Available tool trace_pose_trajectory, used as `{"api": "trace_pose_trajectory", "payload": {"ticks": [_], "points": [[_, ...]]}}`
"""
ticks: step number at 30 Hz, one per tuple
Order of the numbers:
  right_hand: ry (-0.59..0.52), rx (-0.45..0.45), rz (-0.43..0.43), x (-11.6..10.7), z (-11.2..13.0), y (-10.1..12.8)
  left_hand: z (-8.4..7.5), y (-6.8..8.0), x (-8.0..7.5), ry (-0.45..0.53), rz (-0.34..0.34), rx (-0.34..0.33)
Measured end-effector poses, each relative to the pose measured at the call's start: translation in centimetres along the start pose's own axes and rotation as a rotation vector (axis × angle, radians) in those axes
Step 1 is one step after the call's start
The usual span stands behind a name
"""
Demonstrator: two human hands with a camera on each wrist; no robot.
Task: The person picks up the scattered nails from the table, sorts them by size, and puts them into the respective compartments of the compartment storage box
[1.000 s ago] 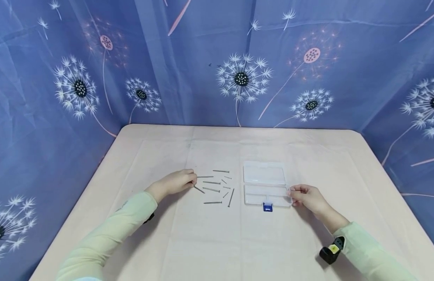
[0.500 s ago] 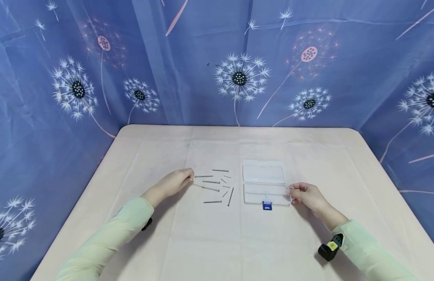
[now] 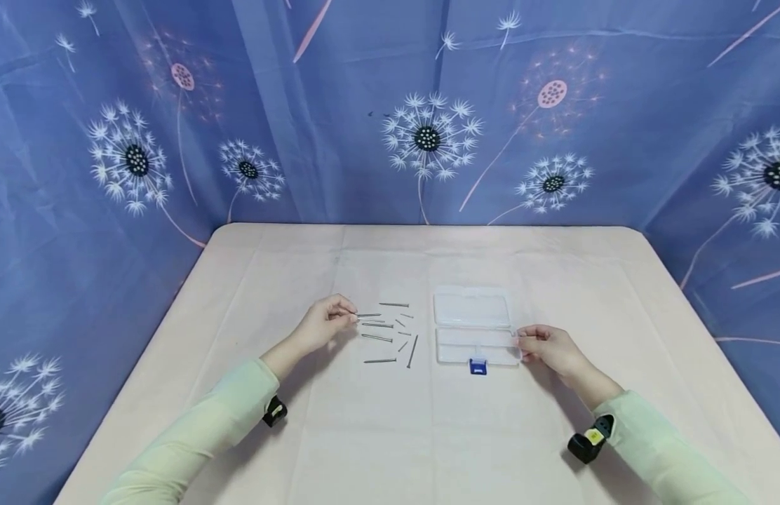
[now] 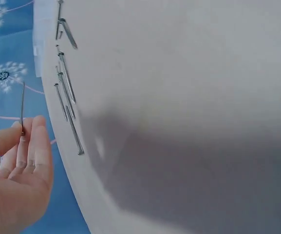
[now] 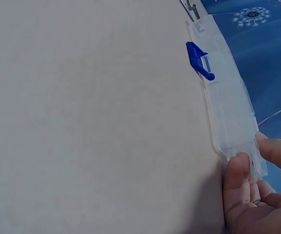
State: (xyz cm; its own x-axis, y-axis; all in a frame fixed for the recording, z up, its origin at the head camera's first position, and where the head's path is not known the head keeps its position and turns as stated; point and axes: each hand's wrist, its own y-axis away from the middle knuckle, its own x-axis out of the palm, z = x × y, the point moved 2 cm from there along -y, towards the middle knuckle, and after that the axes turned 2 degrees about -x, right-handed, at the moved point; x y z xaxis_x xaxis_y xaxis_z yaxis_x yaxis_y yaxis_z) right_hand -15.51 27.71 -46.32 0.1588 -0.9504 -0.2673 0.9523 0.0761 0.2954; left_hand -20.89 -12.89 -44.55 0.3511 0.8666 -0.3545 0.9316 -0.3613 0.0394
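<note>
A metal nail (image 4: 22, 105) stands out from between the thumb and fingertips of my left hand (image 3: 327, 326), which pinches it by one end above the table. Long and short nails (image 3: 377, 338) lie loosely spread just to the right of that hand. Further right, a clear plastic box (image 3: 475, 355) lies with its lid (image 3: 472, 308) folded back and a blue latch (image 3: 478, 366) at its front. My right hand (image 3: 554, 351) grips the box's right end, thumb on top and fingers at the side, as the right wrist view shows.
The table (image 3: 365, 435) has a pale pink cover. A blue dandelion-patterned curtain (image 3: 339, 126) hangs along its back and both sides. A small black camera (image 3: 588, 442) is strapped to the right wrist.
One slanted nail has left the table in my left hand's grip. That hand has lifted and turned, pointing the nail rightward. My right hand keeps its hold on the box.
</note>
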Motion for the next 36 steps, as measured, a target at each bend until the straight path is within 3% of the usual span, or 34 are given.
{"api": "trace_pose_trajectory", "payload": {"ticks": [5, 9, 17, 30, 36], "points": [[-0.021, -0.006, 0.0, -0.1, 0.1, 0.0, -0.2, -0.7, 1.0, 0.209, -0.001, -0.108], [-0.031, -0.011, -0.009, 0.0, -0.1, 0.0, -0.3, -0.8, 2.0, 0.291, 0.014, -0.149], [-0.008, -0.006, -0.02, -0.1, -0.1, 0.2, -1.3, -1.5, 4.2, 0.302, 0.056, -0.154], [-0.026, -0.024, -0.038, -0.1, 0.0, 0.1, -2.5, -3.4, 7.5, 0.298, 0.083, -0.266], [-0.035, -0.034, -0.037, 0.1, 0.0, 0.4, -3.1, -3.8, 9.0, 0.274, 0.097, -0.272]]}}
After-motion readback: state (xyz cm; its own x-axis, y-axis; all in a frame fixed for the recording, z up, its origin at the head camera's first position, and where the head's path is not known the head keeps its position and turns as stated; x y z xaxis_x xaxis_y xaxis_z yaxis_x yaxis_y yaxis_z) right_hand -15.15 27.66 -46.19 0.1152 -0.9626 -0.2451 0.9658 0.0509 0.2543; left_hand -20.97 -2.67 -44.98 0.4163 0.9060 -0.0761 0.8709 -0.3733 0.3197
